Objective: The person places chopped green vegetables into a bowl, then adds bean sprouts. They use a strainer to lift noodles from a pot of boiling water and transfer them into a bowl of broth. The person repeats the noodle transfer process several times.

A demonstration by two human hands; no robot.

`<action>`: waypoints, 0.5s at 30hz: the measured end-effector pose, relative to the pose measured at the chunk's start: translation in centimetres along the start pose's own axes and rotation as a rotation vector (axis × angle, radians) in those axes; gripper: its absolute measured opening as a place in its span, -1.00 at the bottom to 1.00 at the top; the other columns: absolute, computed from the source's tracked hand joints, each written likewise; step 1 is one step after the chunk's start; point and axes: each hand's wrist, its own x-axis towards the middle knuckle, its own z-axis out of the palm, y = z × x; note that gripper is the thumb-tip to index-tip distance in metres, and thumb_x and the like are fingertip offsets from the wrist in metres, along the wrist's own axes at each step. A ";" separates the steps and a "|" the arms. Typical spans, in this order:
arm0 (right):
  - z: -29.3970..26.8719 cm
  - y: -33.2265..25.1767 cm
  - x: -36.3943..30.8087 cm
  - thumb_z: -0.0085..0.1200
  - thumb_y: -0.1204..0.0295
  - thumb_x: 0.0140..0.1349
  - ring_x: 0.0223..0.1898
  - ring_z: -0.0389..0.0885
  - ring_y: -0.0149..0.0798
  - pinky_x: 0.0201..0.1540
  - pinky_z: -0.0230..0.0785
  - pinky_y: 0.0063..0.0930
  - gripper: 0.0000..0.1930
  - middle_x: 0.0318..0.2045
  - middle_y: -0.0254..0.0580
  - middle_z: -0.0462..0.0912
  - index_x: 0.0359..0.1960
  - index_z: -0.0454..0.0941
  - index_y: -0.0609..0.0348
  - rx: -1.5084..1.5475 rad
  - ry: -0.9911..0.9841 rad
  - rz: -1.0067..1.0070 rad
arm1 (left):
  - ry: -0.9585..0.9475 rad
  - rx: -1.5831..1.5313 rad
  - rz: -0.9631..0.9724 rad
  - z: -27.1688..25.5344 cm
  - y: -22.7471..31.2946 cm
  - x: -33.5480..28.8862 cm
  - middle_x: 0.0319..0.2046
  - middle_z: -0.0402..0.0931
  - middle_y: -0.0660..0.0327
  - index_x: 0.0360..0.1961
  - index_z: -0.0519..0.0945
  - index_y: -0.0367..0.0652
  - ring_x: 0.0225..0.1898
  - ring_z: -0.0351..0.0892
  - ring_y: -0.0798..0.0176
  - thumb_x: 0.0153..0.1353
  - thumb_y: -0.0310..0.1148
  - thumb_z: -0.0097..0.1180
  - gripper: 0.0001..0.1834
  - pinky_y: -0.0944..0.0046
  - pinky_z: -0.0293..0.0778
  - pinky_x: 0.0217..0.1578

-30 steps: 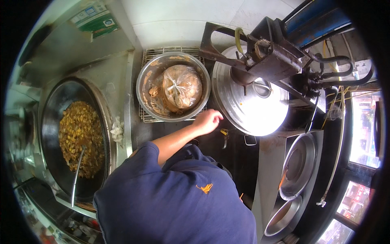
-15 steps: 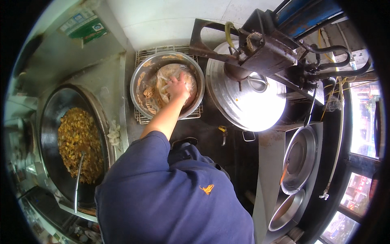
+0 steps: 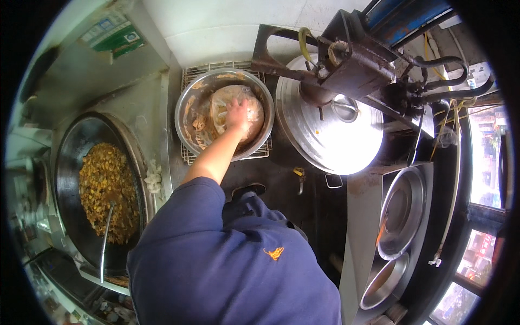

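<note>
1. White wall point(image 3: 216, 27) stands at 12 o'clock, behind a wire rack point(image 3: 264, 150) which carries a metal bowl point(image 3: 186, 129), at 11 o'clock of my view.
2. Inside the bowl, slightly to its 3 o'clock side, I find a clear plastic bag point(image 3: 255, 115) with pale brown content; brown smears mark the bowl's wall.
3. On this bag lies the left hand point(image 3: 237, 116), coming from 7 o'clock. Its fingers are partly spread over the top; whether they pinch the plastic, I cannot tell.
4. My camera does not show the right hand, so its grip I cannot tell.
5. At 9 o'clock I see a dark wok point(image 3: 67, 162) with yellow-brown food point(image 3: 108, 189).
6. At 2 o'clock, one round metal lid point(image 3: 352, 146).
</note>
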 end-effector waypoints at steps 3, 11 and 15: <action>-0.1 0.9 0.5 0.24 0.23 0.23 -0.48 0.49 -0.48 -0.36 0.33 -0.54 -0.74 -0.57 -0.36 0.62 -0.38 0.71 0.20 -0.010 -0.014 -0.004 | -0.143 -0.554 -0.138 -0.8 -3.4 0.3 0.23 0.34 -0.09 0.27 0.34 -0.06 -0.06 0.58 -0.03 0.01 -0.34 0.42 -0.23 0.04 0.62 -0.11; -0.5 8.9 4.0 0.24 0.23 0.23 -0.48 0.49 -0.49 -0.35 0.34 -0.55 -0.74 -0.56 -0.35 0.63 -0.38 0.71 0.20 -0.067 -0.045 -0.028 | -0.112 -0.269 -0.372 -1.0 -18.4 0.1 0.03 0.61 0.10 0.08 0.58 0.00 -0.02 0.61 -0.02 0.13 -0.47 0.08 -0.56 0.13 0.52 0.04; -0.4 5.1 2.0 0.24 0.23 0.24 -0.48 0.49 -0.49 -0.35 0.34 -0.56 -0.74 -0.56 -0.35 0.63 -0.37 0.71 0.20 -0.061 -0.076 -0.091 | -0.243 -0.178 -0.255 1.5 -18.7 0.5 0.20 0.46 0.05 0.22 0.47 0.00 0.21 0.44 0.00 0.17 -0.46 0.02 -0.47 0.10 0.36 0.23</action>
